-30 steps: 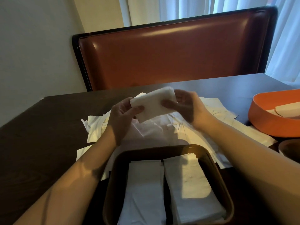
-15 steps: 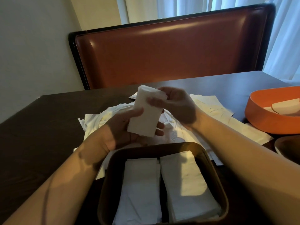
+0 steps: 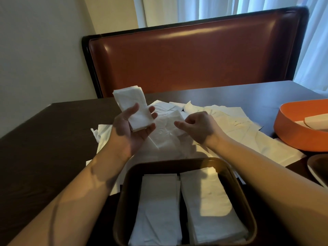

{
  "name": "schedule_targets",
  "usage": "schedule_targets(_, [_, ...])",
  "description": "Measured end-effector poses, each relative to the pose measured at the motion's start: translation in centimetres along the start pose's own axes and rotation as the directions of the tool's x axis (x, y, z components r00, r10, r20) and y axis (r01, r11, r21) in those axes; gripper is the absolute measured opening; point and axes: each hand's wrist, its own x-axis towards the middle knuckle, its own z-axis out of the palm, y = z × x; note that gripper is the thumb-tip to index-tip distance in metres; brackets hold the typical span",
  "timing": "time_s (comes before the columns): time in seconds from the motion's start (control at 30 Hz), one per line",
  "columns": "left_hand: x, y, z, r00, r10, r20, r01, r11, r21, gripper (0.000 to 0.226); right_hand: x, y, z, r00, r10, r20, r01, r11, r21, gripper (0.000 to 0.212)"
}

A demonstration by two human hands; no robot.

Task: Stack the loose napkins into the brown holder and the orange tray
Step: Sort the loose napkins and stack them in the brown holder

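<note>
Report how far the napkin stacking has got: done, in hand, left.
Done: the brown rectangular holder holds two side-by-side stacks of folded white napkins, and the round orange tray holds a few. In hand: the left hand holds one folded white napkin; the right hand, fingers curled, reaches over the pile. Left: the scattered loose white napkins on the dark table.

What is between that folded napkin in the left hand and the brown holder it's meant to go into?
Nothing visible. The left hand holds the folded napkin in the air beyond the brown holder, whose top is open, with two stacks already inside. The right hand is off to the side, over the loose napkins.
</note>
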Motion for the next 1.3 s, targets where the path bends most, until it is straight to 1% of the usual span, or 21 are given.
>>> schedule_targets(0.07, [0.0, 0.0, 0.1, 1.000, 0.008, -0.015, -0.008, 1.000, 0.011, 0.024, -0.2, -0.6, 0.2, 1.000, 0.028, 0.007, -0.028, 0.993, 0.113, 0.046])
schedule_targets(0.13, [0.0, -0.1, 0.2, 1.000, 0.014, -0.025, -0.014, 1.000, 0.019, 0.021, -0.4, -0.9, 0.4, 0.999, 0.046, 0.022, -0.049, 0.983, 0.175, 0.046])
schedule_targets(0.2, [0.1, -0.1, 0.1, 1.000, 0.017, -0.022, -0.016, 0.999, 0.033, 0.021, -0.5, -1.0, 0.5, 0.997, 0.042, 0.065, -0.054, 0.981, 0.186, 0.043])
schedule_targets(0.27, [0.3, -0.2, 0.0, 1.000, 0.015, -0.004, -0.015, 0.998, 0.053, 0.024, -0.5, -0.9, 0.6, 0.996, 0.021, 0.082, -0.032, 0.991, 0.133, 0.037])
schedule_targets(0.4, [0.4, -0.4, -0.1, 1.000, 0.010, 0.016, -0.011, 0.996, 0.084, 0.024, -0.5, -0.8, 0.5, 0.997, -0.029, -0.072, 0.036, 0.995, 0.094, 0.026])
schedule_targets(0.5, [0.5, -0.4, -0.1, 1.000, 0.018, 0.011, -0.019, 0.997, 0.079, 0.025, -0.6, -0.4, 0.3, 0.985, -0.010, -0.173, 0.015, 1.000, 0.025, 0.030])
schedule_targets(0.57, [0.5, -0.5, -0.1, 1.000, 0.019, 0.012, -0.020, 0.996, 0.083, 0.025, -0.5, -0.1, 0.2, 0.987, 0.021, -0.158, -0.019, 1.000, 0.014, 0.034])
schedule_targets(0.63, [0.5, -0.6, 0.0, 1.000, 0.018, 0.009, -0.019, 0.995, 0.097, 0.024, -0.7, -0.1, 0.3, 0.996, 0.033, -0.088, -0.026, 0.997, 0.076, 0.032])
schedule_targets(0.7, [0.4, -0.7, 0.0, 1.000, 0.021, 0.002, -0.021, 0.994, 0.107, 0.024, -0.8, -0.4, 0.5, 0.997, -0.004, -0.071, 0.012, 0.993, 0.115, 0.028])
schedule_targets(0.83, [0.4, -0.7, 0.0, 1.000, 0.021, -0.002, -0.021, 0.994, 0.105, 0.023, -0.9, -0.9, 0.3, 0.960, -0.051, -0.274, 0.082, 0.991, 0.105, 0.018])
schedule_targets(0.9, [0.4, -0.7, 0.0, 1.000, 0.025, -0.004, -0.025, 0.995, 0.101, 0.021, -0.9, -1.0, -0.1, 0.941, -0.014, -0.338, 0.070, 0.986, 0.153, 0.016])
schedule_targets(0.93, [0.3, -0.7, 0.1, 1.000, 0.026, -0.004, -0.025, 0.994, 0.105, 0.020, -0.8, -0.9, -0.2, 0.941, 0.002, -0.339, 0.062, 0.982, 0.177, 0.016])
schedule_targets(1.0, [0.3, -0.6, 0.0, 1.000, 0.022, -0.002, -0.021, 0.994, 0.109, 0.024, -0.7, -0.6, -0.1, 0.954, 0.028, -0.299, 0.045, 0.971, 0.234, 0.019])
schedule_targets(1.07, [0.3, -0.7, 0.1, 1.000, 0.017, 0.006, -0.017, 0.993, 0.121, 0.027, -0.5, -0.3, 0.4, 0.972, 0.059, -0.227, 0.007, 0.959, 0.283, 0.034])
schedule_targets(1.1, [0.4, -0.7, 0.0, 1.000, 0.019, 0.007, -0.020, 0.992, 0.128, 0.026, -0.4, -0.1, 0.6, 0.974, 0.067, -0.215, -0.004, 0.960, 0.280, 0.035])
schedule_targets(1.13, [0.4, -0.7, 0.0, 1.000, 0.022, 0.007, -0.022, 0.991, 0.131, 0.023, -0.4, 0.0, 0.6, 0.972, 0.071, -0.225, -0.004, 0.959, 0.285, 0.029])
schedule_targets(1.17, [0.4, -0.8, 0.0, 1.000, 0.027, 0.005, -0.027, 0.991, 0.134, 0.020, -0.4, 0.0, 0.5, 0.969, 0.079, -0.232, 0.009, 0.936, 0.353, 0.017])
schedule_targets(1.2, [0.4, -0.7, 0.0, 0.999, 0.034, 0.005, -0.035, 0.990, 0.135, 0.018, -0.5, 0.0, 0.3, 0.972, 0.085, -0.221, 0.030, 0.882, 0.470, 0.009])
schedule_targets(1.23, [0.4, -0.7, -0.1, 0.999, 0.042, 0.008, -0.042, 0.990, 0.137, 0.019, -0.6, 0.0, 0.0, 0.972, 0.107, -0.210, 0.041, 0.800, 0.599, 0.006])
schedule_targets(1.27, [0.5, -0.7, 0.0, 0.999, 0.045, 0.012, -0.046, 0.989, 0.139, 0.019, -0.7, 0.2, -0.4, 0.972, 0.130, -0.197, 0.040, 0.732, 0.680, 0.009])
schedule_targets(1.3, [0.5, -0.7, 0.0, 0.999, 0.049, 0.015, -0.051, 0.989, 0.142, 0.019, -0.6, 0.3, -0.8, 0.969, 0.139, -0.203, 0.041, 0.723, 0.689, 0.011])
